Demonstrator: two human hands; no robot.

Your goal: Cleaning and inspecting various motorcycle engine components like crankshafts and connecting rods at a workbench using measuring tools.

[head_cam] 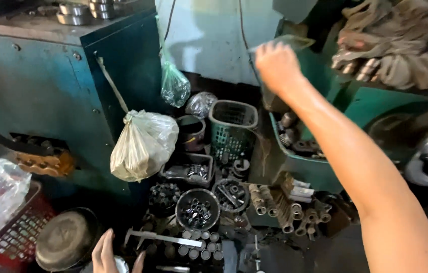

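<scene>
My right hand [276, 64] is stretched far forward and up, by a green machine [375, 106], its fingers curled near a thin clear sheet [290, 41]; whether it grips the sheet I cannot tell. My left hand [107, 255] is low at the bottom edge, fingers apart, resting over a small round white-rimmed thing. Beside it lie a metal caliper [161, 237] and a dark round pan [67, 240].
A blue-green cabinet [47, 91] stands at left with plastic bags [143, 144] hanging from it. A green basket [231, 126], bowls of small metal parts [197, 208], metal tubes [284, 210] and a red crate [19, 232] crowd the floor. Rags [396, 45] hang at upper right.
</scene>
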